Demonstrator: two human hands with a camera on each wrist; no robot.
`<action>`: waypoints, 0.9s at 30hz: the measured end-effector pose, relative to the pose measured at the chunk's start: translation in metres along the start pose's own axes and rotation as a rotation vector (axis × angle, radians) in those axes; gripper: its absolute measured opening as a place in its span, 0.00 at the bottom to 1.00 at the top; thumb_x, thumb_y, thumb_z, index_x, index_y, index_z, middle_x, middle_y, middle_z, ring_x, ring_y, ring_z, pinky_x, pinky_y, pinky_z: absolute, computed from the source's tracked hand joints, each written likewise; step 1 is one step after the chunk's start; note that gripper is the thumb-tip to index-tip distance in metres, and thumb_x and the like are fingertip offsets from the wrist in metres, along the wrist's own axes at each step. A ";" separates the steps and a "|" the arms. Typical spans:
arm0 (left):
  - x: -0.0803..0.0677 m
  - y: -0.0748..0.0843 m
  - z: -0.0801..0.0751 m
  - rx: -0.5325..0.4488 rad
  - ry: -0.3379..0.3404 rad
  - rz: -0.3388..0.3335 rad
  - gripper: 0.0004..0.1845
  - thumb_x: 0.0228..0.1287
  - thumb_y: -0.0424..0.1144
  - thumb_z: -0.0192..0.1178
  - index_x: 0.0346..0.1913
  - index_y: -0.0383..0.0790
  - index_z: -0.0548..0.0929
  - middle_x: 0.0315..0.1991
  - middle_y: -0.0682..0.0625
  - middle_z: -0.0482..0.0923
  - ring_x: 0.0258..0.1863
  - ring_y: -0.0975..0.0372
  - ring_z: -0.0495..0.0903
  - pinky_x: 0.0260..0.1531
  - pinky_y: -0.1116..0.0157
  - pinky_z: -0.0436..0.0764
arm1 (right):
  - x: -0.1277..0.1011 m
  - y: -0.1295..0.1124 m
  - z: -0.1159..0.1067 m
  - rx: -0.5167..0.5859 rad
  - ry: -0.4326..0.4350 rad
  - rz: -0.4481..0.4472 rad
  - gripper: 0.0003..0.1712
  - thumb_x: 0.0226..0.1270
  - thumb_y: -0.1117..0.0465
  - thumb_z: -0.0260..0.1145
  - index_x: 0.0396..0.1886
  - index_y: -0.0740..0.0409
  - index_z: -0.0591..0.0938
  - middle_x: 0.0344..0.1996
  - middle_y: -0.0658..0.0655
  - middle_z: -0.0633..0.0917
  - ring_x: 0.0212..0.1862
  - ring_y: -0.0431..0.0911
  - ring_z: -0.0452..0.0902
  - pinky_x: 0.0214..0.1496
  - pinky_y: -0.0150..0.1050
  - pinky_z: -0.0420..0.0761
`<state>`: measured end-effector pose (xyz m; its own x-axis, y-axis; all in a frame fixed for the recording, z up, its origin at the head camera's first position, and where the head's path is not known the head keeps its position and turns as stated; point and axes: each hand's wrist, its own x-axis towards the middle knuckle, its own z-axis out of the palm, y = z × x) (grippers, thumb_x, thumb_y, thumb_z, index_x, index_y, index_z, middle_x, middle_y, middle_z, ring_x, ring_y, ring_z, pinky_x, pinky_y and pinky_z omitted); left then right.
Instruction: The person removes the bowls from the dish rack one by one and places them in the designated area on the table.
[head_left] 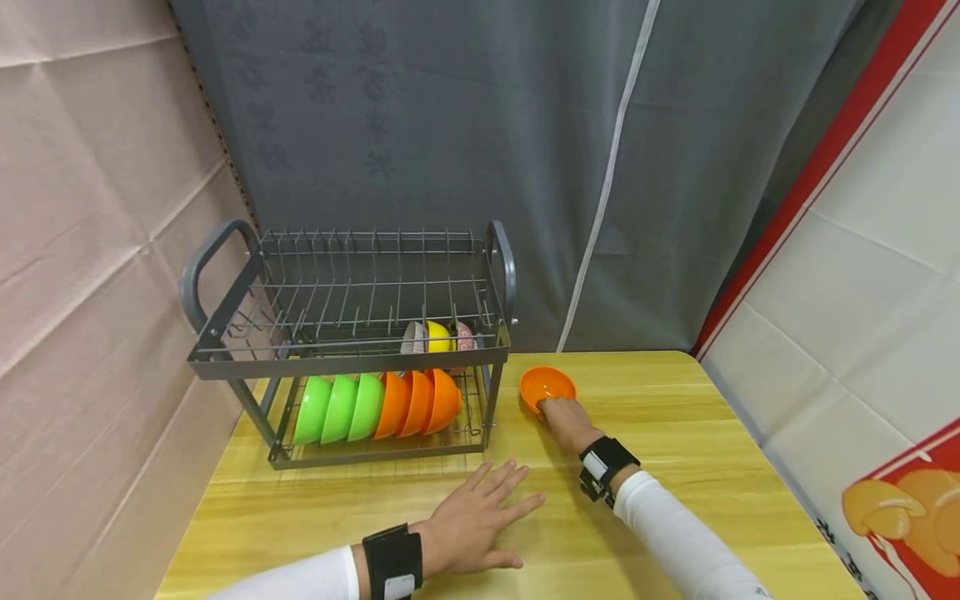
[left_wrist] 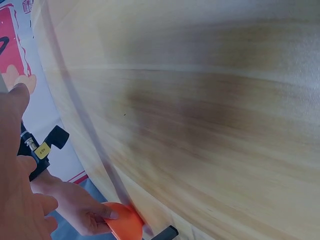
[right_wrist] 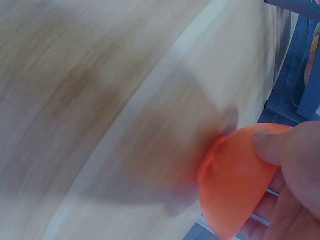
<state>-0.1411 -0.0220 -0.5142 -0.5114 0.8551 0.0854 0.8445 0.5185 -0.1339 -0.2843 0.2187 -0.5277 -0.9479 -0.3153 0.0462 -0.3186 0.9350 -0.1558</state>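
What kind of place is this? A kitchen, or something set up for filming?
Probably a staged recording corner, not a real kitchen: a bare yellow wooden table, a grey two-tier wire dish rack holding green and orange bowls, and grey curtain and sheeting instead of walls. The hands wear wrist cameras.

rack [head_left: 341,333] | green bowls [head_left: 339,408], orange bowls [head_left: 420,402] | curtain [head_left: 480,142]

Right wrist view. The right hand [right_wrist: 292,185] pinches the rim of an orange bowl [right_wrist: 232,182], thumb on the outer wall, fingers below. The bowl touches the wooden counter [right_wrist: 100,100], blurred here, at the bowl's left. Grey rack bars [right_wrist: 290,7] stand above the bowl.
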 end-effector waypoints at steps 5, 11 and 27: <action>-0.001 -0.001 0.001 0.000 -0.012 0.009 0.44 0.67 0.75 0.45 0.81 0.62 0.52 0.83 0.44 0.48 0.82 0.52 0.51 0.77 0.49 0.63 | 0.000 0.001 -0.001 0.000 -0.013 -0.005 0.06 0.69 0.65 0.67 0.30 0.57 0.85 0.21 0.51 0.82 0.24 0.44 0.76 0.29 0.43 0.78; -0.001 -0.002 0.002 -0.011 -0.016 0.010 0.44 0.67 0.75 0.45 0.81 0.62 0.51 0.83 0.45 0.48 0.82 0.51 0.52 0.77 0.49 0.63 | 0.000 0.002 -0.003 0.017 -0.035 -0.009 0.06 0.70 0.65 0.67 0.31 0.58 0.85 0.21 0.51 0.80 0.23 0.44 0.73 0.28 0.41 0.74; -0.002 -0.004 0.003 -0.016 -0.013 0.004 0.43 0.68 0.73 0.46 0.81 0.61 0.54 0.83 0.45 0.49 0.82 0.52 0.51 0.78 0.49 0.62 | -0.003 0.007 -0.004 0.055 0.002 -0.038 0.10 0.66 0.60 0.72 0.26 0.54 0.81 0.17 0.47 0.74 0.23 0.42 0.71 0.29 0.41 0.74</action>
<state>-0.1437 -0.0257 -0.5172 -0.5097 0.8574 0.0717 0.8492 0.5147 -0.1183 -0.2837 0.2268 -0.5254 -0.9351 -0.3501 0.0548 -0.3537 0.9120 -0.2078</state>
